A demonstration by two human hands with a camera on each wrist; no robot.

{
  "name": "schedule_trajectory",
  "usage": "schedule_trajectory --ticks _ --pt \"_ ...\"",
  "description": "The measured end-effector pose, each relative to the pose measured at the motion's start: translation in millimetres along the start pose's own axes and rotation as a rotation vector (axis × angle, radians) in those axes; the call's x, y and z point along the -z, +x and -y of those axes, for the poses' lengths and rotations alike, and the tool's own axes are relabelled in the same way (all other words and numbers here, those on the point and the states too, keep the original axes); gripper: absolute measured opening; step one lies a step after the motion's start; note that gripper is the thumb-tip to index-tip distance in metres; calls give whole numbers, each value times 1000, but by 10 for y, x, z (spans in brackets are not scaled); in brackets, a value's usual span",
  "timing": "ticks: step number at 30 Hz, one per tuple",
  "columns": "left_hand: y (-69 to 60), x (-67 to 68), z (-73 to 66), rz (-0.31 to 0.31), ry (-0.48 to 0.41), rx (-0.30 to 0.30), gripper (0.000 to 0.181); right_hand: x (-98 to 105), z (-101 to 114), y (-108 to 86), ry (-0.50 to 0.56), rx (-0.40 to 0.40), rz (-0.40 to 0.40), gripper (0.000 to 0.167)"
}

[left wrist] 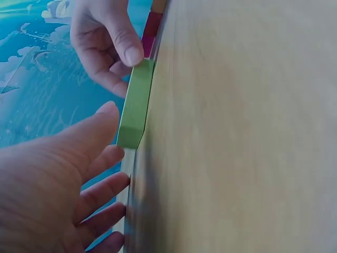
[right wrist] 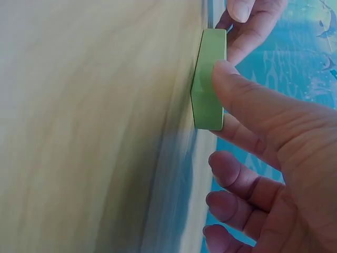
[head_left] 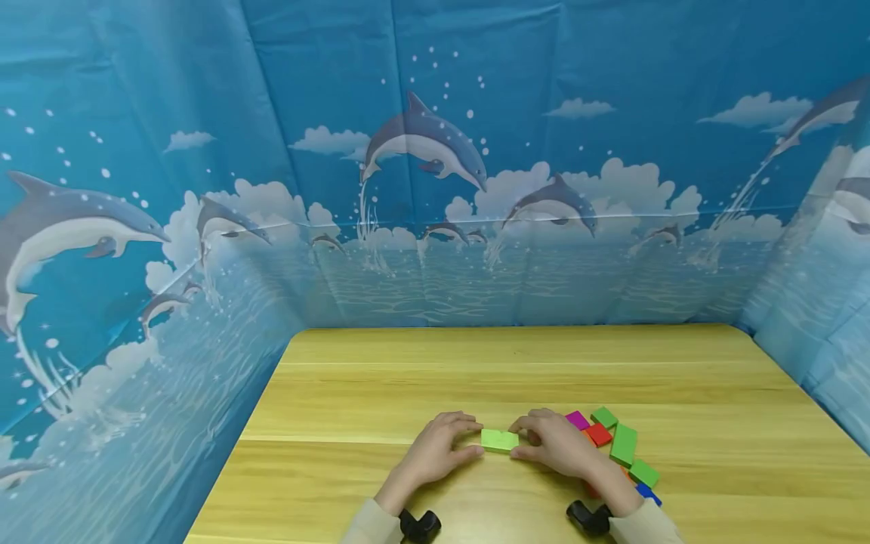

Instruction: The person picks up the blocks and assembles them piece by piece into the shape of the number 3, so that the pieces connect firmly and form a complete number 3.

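A light green block [head_left: 499, 440] [left wrist: 137, 103] [right wrist: 209, 84] lies flat on the table between both hands. My right hand [head_left: 560, 447] [left wrist: 102, 39] [right wrist: 289, 142] pinches its right end, the thumb on the near side and the index finger behind; the other fingers are loosely bent. At the left end, my left hand [head_left: 435, 452] [left wrist: 58, 174] is spread, thumb and fingers apart, with a small gap to the block in the left wrist view. Part of the left hand [right wrist: 255, 23] also shows beyond the block in the right wrist view.
Beside and partly behind the right forearm lie several loose blocks: magenta [head_left: 577, 420], red [head_left: 599, 434], green [head_left: 624, 444], blue [head_left: 648, 494] and some orange. The wooden table [head_left: 408, 378] is bordered by a blue dolphin-print curtain [head_left: 381, 287] at the back and sides.
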State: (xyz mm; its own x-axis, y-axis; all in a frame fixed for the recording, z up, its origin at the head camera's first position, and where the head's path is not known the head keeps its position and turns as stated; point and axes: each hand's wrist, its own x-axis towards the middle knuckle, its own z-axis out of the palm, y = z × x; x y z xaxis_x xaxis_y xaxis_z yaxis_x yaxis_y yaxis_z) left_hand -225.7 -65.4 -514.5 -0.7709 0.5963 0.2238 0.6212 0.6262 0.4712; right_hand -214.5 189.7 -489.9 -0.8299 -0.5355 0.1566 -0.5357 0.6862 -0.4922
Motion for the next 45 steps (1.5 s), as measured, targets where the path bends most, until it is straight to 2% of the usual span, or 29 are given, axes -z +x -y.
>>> schedule_trajectory --ticks 12,18,22,25,27,31,34,40,45 --pt "-15 -80 36 -77 -53 19 40 -133 63 55 -29 5 -28 33" --pt "-1 -107 46 -101 -74 26 36 -113 57 40 -9 3 -26 36" --pt "-4 -124 53 -102 -85 26 37 4 1 -8 52 -85 -41 43" --pt "-6 -133 56 -106 -83 29 37 122 -88 -56 62 -148 -99 45" --pt "-8 -134 60 -108 -83 32 37 186 -165 -99 37 -191 -149 46" --pt "-5 -134 69 -114 -93 36 37 245 -296 -190 -87 -261 -258 48" --pt "1 -143 81 -121 -108 33 37 261 -344 -248 -151 -307 -302 52" --pt "-7 -157 97 -121 -140 40 37 338 -370 -317 -155 -406 -267 61" --pt "-4 -158 112 -120 -148 49 38 398 -385 -332 -207 -428 -214 52"
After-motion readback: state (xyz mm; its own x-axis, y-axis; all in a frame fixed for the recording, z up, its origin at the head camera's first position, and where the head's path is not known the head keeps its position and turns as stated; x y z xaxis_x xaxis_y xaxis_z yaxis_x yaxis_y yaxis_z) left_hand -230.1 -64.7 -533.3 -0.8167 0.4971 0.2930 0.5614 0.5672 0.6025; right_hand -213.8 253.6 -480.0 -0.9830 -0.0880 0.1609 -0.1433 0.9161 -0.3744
